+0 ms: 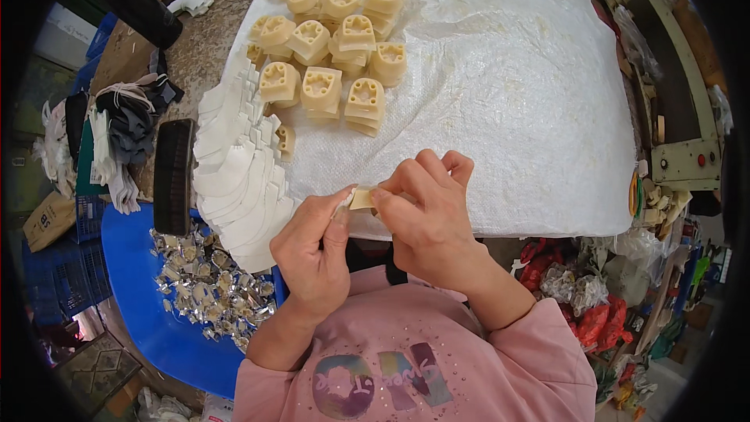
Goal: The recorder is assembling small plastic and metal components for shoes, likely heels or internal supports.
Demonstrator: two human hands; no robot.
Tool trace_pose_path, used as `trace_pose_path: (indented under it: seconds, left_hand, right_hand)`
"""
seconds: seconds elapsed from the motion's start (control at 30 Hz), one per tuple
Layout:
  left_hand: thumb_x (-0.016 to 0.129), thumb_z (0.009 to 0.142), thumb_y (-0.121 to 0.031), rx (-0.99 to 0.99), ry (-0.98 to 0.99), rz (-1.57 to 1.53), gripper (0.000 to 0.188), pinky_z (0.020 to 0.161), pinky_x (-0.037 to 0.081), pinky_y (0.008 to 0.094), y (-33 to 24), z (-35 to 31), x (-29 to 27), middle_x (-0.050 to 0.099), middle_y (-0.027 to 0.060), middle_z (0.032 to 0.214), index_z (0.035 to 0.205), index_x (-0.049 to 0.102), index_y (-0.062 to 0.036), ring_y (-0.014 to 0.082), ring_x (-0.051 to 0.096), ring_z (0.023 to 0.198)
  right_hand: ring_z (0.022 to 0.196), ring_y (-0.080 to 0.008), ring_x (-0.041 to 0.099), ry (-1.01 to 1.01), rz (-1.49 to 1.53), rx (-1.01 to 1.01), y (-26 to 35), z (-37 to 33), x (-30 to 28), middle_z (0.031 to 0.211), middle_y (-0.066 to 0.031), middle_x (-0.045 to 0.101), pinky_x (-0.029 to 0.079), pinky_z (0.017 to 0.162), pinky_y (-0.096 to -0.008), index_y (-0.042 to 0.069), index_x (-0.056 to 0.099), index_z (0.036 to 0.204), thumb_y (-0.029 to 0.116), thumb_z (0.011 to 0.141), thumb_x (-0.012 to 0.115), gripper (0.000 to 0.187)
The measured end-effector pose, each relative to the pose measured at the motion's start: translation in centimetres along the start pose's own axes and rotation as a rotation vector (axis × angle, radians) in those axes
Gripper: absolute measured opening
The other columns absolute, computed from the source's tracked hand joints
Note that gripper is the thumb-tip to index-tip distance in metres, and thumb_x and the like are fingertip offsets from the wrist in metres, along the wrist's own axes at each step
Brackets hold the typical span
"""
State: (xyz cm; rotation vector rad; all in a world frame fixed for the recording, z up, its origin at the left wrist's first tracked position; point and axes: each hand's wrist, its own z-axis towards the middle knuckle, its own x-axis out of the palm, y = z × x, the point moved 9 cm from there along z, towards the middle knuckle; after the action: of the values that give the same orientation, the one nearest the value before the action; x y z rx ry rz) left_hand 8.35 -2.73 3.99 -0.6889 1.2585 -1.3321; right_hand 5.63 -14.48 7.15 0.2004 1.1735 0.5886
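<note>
Both hands meet in front of my chest, over the near edge of a white woven sheet (500,141). Between their fingertips is a small beige heel block (362,199), coloured like the stacked ones; fingers cover much of it. My left hand (312,254) pinches its left end, where a bit of white material shows at the thumb. My right hand (430,215) is closed on the right end, thumb and index finger pressed to it. Beyond them stand stacks of beige heel blocks (321,87) with hollowed tops. White curved cut pieces (242,187) overlap in a fan to the left.
A dark phone-like slab (173,176) lies left of the white pieces. Below it, a blue bin (148,305) holds shiny metallic-looking scraps (211,285). A black cylinder (139,6) lies at the far left. A green-grey machine frame (687,125) and bagged clutter (594,297) stand at the right.
</note>
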Motion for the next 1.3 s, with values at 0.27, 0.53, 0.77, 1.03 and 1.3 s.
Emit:
trace_pose_path:
  seconds: [0.27,0.53,0.77,1.03,1.3]
  left_hand:
    - [0.057,0.082,0.002,0.209,0.077,0.304,0.025,0.061,0.047,0.0348,-1.6,0.0,1.2,0.060,0.0189,0.081,0.107,0.059,0.0086,0.0296,0.059,0.068]
    - [0.062,0.085,-0.004,-0.012,0.068,-0.229,0.026,0.071,0.045,0.0254,1.9,-0.3,0.7,0.059,0.0123,0.096,0.111,0.063,-0.0005,0.0185,0.055,0.082]
    - [0.064,0.083,-0.007,0.283,0.076,0.014,0.010,0.058,0.041,0.0274,-0.4,0.2,0.8,0.055,0.0074,0.072,0.088,0.063,0.0010,0.0206,0.049,0.065]
    - [0.066,0.080,-0.004,0.431,0.177,0.141,0.008,0.049,0.036,0.0316,-1.4,0.6,1.5,0.047,0.0069,0.062,0.076,0.060,-0.0014,0.0226,0.043,0.056]
    - [0.067,0.066,0.007,0.475,-0.003,0.164,0.017,0.058,0.039,0.0310,-2.7,0.1,-0.3,0.050,0.0045,0.068,0.079,0.064,-0.0036,0.0222,0.045,0.064]
  right_hand:
    - [0.076,-0.0221,0.043,-0.036,-0.018,-0.123,0.3,-0.2,0.6,0.074,-0.0037,0.041,0.026,0.070,-0.0393,0.011,0.052,0.075,0.003,0.057,0.061,0.022]
    - [0.077,-0.0225,0.044,-0.116,0.427,-0.064,-2.6,-0.7,0.7,0.081,-0.0047,0.047,0.025,0.074,-0.0371,0.009,0.057,0.087,-0.007,0.059,0.058,0.033]
    - [0.075,-0.0221,0.046,-0.009,0.623,-0.031,-2.6,-1.2,1.4,0.079,-0.0051,0.049,0.027,0.073,-0.0349,0.008,0.056,0.088,-0.008,0.060,0.060,0.033]
    - [0.077,-0.0225,0.044,0.137,0.561,-0.074,-0.9,-1.3,2.1,0.077,-0.0048,0.044,0.025,0.072,-0.0350,0.009,0.054,0.081,-0.012,0.053,0.052,0.036]
    - [0.088,-0.0224,0.048,-0.117,0.290,-0.208,-0.5,-1.0,0.4,0.097,-0.0029,0.058,0.030,0.079,-0.0403,0.009,0.060,0.093,0.010,0.064,0.074,0.032]
